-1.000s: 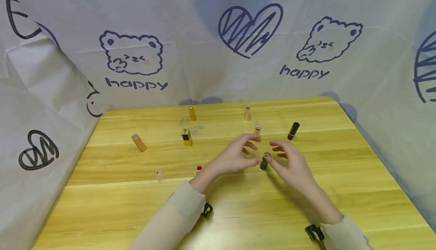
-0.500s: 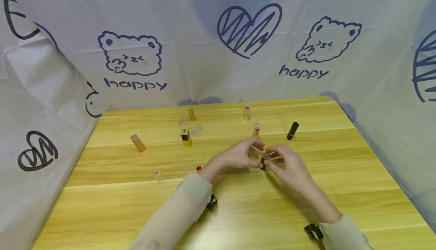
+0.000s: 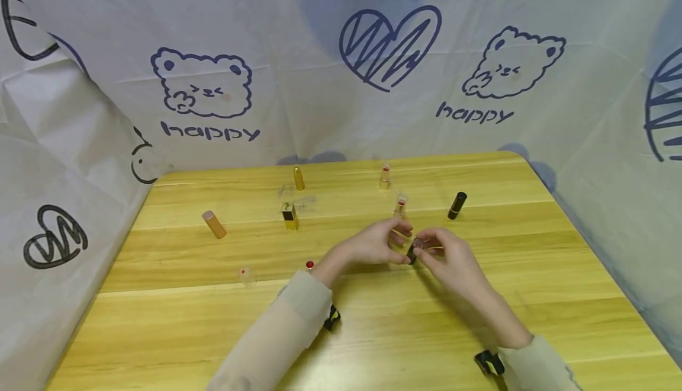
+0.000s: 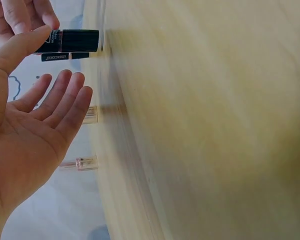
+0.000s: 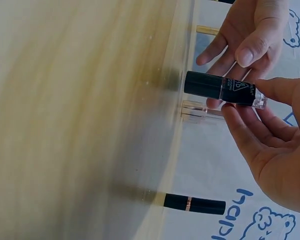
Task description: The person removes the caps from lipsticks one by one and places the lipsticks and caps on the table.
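Observation:
A black lipstick tube (image 5: 207,86) with white lettering and a clear end stands nearly upright, its black end close to the wooden tabletop (image 3: 426,332). My right hand (image 3: 454,260) pinches it near the clear end between thumb and fingers. Beside it on the left is my left hand (image 3: 375,244), fingers spread and relaxed, the thumb tip overlapping the tube in the left wrist view. Just behind the hands stands a clear-capped lipstick (image 3: 401,204) with a red tip. A second black lipstick (image 3: 457,205) stands to the right, behind my right hand.
Another clear-capped lipstick (image 3: 385,176) and a gold tube (image 3: 299,179) stand near the back edge. Left of the hands are a black-and-gold lipstick (image 3: 289,216), a pinkish tube (image 3: 214,224) and a small clear item (image 3: 247,276). A red-topped lipstick (image 3: 309,265) is partly behind my left forearm. A printed cloth (image 3: 298,71) hangs behind.
My left hand has moved slightly toward the black tube, and my right fingers have closed in around its clear end. The other lipsticks have stayed in place.

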The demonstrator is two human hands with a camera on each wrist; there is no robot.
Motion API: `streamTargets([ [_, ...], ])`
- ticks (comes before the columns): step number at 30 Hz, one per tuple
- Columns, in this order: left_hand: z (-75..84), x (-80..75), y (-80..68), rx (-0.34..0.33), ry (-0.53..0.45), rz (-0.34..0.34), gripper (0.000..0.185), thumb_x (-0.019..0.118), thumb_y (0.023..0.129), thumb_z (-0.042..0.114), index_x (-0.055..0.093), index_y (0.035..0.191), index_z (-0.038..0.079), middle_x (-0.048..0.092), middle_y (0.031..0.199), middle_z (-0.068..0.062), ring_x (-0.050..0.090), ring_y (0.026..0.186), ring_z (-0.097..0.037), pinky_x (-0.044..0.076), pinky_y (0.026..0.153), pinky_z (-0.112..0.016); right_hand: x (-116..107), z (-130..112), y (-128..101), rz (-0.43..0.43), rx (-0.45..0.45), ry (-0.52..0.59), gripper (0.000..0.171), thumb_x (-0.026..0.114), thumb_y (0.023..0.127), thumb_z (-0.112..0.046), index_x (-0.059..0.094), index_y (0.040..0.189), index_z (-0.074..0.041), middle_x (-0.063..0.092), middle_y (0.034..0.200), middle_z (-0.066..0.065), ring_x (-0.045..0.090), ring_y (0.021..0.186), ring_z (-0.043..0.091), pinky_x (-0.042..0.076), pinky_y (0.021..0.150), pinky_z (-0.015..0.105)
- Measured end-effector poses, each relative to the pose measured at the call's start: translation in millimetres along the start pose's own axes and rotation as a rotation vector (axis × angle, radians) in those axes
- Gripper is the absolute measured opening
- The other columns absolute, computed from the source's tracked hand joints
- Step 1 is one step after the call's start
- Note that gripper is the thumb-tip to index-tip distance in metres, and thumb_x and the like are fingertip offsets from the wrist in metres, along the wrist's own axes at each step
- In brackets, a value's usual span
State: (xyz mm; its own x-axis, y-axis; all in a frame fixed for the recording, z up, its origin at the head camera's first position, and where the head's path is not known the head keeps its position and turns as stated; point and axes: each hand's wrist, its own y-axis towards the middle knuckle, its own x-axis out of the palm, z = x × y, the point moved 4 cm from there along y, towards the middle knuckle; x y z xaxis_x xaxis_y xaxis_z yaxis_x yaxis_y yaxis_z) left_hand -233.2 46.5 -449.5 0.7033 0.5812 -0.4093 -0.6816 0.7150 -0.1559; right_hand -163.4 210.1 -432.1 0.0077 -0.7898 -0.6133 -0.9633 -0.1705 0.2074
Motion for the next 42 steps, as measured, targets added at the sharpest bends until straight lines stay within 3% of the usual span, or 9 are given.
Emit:
streamTargets([
  [12,3.7,-3.0,-7.3,0.079,-0.125,0.07,0.07,0.08,0.092,0.009,0.044,0.152,0.004,0.054,0.149,-0.009,0.056,0.132,-0.026,0.049,0.111,-0.042,-2.7,0.7,-1.9,0.041,0.112,0.23,0.031,0.067,0.102,-0.007,0.061,0.129,0.006,0.066,0.126,0.02,0.066,0.117,0.033,0.058,0.095,0.025],
  [19,7.3,-7.8,-19.0,0.144,-0.227,0.151,0.069,0.078,0.092,0.005,0.043,0.151,0.0,0.051,0.15,-0.013,0.054,0.134,-0.032,0.047,0.113,-0.05,-3.8,-2.6,-4.4,0.11,0.139,0.354,0.033,0.067,0.103,-0.009,0.06,0.131,0.006,0.065,0.128,0.022,0.065,0.11,0.011,0.056,0.091,0.017],
  [24,8.9,-10.7,-25.4,0.171,-0.257,0.204,0.066,0.078,0.092,0.003,0.045,0.148,0.0,0.053,0.149,-0.015,0.055,0.133,-0.033,0.048,0.112,-0.047,-3.6,-2.2,-3.5,0.153,0.133,0.464,0.034,0.065,0.103,-0.005,0.058,0.132,0.009,0.064,0.125,0.021,0.067,0.105,0.004,0.058,0.093,0.022],
  [31,13.5,-13.5,-35.3,0.184,-0.193,0.297,0.066,0.08,0.092,0.011,0.047,0.148,0.003,0.054,0.147,-0.014,0.058,0.128,-0.028,0.05,0.108,-0.045,-1.4,-5.7,1.6,0.21,0.127,0.644,0.039,0.065,0.104,-0.008,0.053,0.134,0.013,0.067,0.118,0.003,0.071,0.106,0.008,0.059,0.095,0.034],
  [36,16.4,-13.8,-38.3,0.21,-0.131,0.366,0.063,0.082,0.091,0.009,0.051,0.145,0.003,0.057,0.14,-0.009,0.061,0.121,-0.022,0.053,0.105,-0.041,1.4,-12.3,6.0,0.256,0.144,0.754,0.036,0.064,0.104,-0.006,0.054,0.134,0.011,0.064,0.121,0.007,0.07,0.11,0.012,0.057,0.097,0.035],
  [42,17.0,-10.8,-38.8,0.264,-0.155,0.449,0.051,0.083,0.09,0.006,0.059,0.135,0.003,0.061,0.13,-0.007,0.064,0.114,-0.019,0.056,0.102,-0.037,5.1,-19.0,11.2,0.3,0.108,0.855,0.028,0.062,0.103,-0.003,0.058,0.13,0.008,0.063,0.121,0.01,0.07,0.111,0.015,0.057,0.098,0.037],
])
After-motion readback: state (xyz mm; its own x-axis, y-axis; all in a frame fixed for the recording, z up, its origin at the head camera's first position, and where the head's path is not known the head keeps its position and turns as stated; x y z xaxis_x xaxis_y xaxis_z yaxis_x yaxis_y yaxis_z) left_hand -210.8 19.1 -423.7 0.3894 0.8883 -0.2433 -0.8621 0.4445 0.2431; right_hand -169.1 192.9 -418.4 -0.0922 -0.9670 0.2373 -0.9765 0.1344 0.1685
